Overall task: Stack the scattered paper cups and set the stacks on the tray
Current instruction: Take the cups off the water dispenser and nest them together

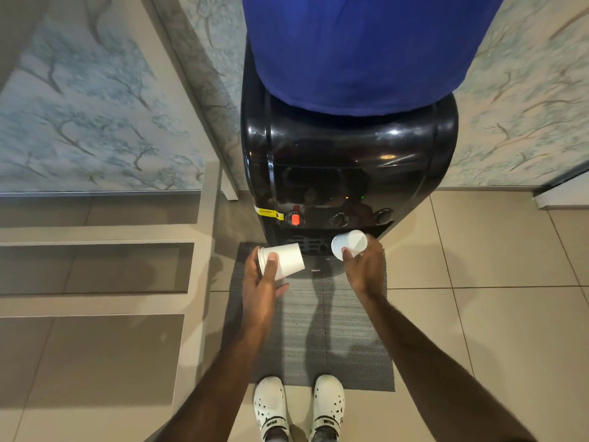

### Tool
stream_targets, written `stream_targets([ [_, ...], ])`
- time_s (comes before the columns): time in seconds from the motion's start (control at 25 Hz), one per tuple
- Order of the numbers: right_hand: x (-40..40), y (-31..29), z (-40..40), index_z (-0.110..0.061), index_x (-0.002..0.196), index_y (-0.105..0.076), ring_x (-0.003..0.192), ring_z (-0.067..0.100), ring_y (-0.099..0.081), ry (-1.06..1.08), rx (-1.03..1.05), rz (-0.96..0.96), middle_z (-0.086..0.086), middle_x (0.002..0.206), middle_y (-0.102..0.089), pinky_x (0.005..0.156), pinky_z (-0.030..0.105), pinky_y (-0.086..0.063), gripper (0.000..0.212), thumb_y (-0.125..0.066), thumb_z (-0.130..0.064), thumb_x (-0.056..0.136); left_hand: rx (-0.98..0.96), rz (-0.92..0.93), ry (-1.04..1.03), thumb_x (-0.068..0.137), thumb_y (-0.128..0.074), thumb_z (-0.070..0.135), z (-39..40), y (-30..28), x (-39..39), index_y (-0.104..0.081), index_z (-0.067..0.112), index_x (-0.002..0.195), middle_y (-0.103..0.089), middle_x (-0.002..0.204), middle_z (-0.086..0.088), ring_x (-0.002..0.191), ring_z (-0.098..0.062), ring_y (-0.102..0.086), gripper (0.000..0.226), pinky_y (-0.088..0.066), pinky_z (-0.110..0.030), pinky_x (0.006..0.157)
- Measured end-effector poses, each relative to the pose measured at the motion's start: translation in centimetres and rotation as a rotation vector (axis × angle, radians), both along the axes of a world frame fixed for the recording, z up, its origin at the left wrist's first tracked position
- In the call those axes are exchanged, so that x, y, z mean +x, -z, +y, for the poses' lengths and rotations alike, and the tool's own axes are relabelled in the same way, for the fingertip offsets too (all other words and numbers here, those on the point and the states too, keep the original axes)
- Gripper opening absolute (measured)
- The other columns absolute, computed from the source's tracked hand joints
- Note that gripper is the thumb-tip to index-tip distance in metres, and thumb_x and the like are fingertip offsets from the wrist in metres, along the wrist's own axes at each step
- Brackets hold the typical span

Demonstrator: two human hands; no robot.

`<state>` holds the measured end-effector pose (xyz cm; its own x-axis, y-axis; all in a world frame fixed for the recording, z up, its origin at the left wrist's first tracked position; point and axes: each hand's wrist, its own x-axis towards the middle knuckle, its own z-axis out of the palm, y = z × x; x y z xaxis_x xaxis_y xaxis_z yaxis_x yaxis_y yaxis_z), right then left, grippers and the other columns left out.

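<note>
Presently, the left hand (261,282) gripped a nested stack of paper cups (282,260) lying sideways, rims to the left. The right hand (363,266) pinched a single cup (349,244), just clear of the water dispenser (347,173). Stacking was in hand; next, the single cup required aligning with the stack. No tray was visible.

The blue bottle (366,49) is cropped above; the yellow sticker (270,214) is unreadable.
</note>
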<state>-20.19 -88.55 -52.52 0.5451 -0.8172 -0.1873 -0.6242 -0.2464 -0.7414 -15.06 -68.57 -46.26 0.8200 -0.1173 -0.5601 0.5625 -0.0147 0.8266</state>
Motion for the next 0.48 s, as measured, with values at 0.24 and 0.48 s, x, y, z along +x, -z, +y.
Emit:
stream_targets([
  [0.24,-3.3,-6.1,3.1,-0.007,0.130,-0.053,0.098,0.016,-0.060,0.087,0.245,-0.195,-0.006,0.107,-0.055,0.056,0.003,-0.047,0.047,-0.073,-0.021,0.090,0.027,-0.041,0.046,0.102,-0.056,0.032,-0.7,-3.6,-1.2,-0.039,0.026,0.151,-0.052,0.144,-0.009,0.125,-0.030,-0.059,0.052,-0.057,-0.052,0.098],
  [0.48,-5.8,-13.9,5.7,-0.014,0.131,-0.056,0.104,0.017,-0.069,0.101,0.509,-0.469,-0.002,0.118,-0.068,0.075,0.025,-0.061,0.038,-0.064,-0.019,0.095,0.024,-0.093,0.074,0.101,-0.055,0.038,-0.5,-10.8,-2.6,-0.041,0.030,0.150,-0.052,0.145,-0.008,0.126,-0.029,-0.058,0.052,-0.056,-0.052,0.099],
])
